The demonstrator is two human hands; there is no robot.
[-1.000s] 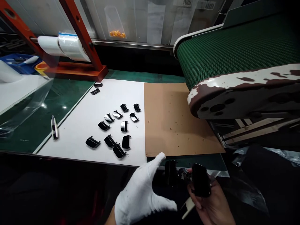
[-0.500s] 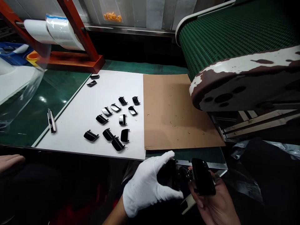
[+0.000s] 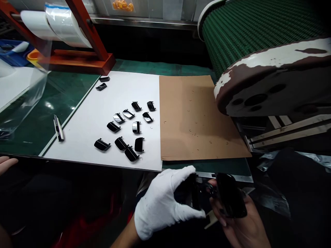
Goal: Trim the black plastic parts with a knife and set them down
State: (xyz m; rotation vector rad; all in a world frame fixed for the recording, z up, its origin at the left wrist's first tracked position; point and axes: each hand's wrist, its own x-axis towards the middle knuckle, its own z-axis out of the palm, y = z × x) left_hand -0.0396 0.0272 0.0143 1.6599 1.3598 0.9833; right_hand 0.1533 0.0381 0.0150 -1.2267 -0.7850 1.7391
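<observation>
Part of glossy black is in my right hand, tipped to one side, just off the near edge of the surface. My bare fingers are closed on it from below and behind, the thumb low along its near side. My left hand, in a white glove, makes a wide C, its tips well apart above and below a dark piece. The piece sits inside that curve; it is too dark for me to tell whether the tips grip it. Between my two hands is a black ring; I cannot tell what it joins. Below the ring, partly hidden, a cream piece shows.

Beyond my hands, cardboard lies flat on the green, with tiny curled bits scattered over it. At its left is a white sheet with thirteen black parts: eleven loosely grouped near the cardboard, two at the far corner. A knife lies by the sheet's left edge.

Farther off, at the right, a conveyor with a green belt overhangs the cardboard's far corner. At the far left a red stand carries rolls of clear film, with a yellow tub and a blue bin beyond. Someone else's hand shows at the left edge.
</observation>
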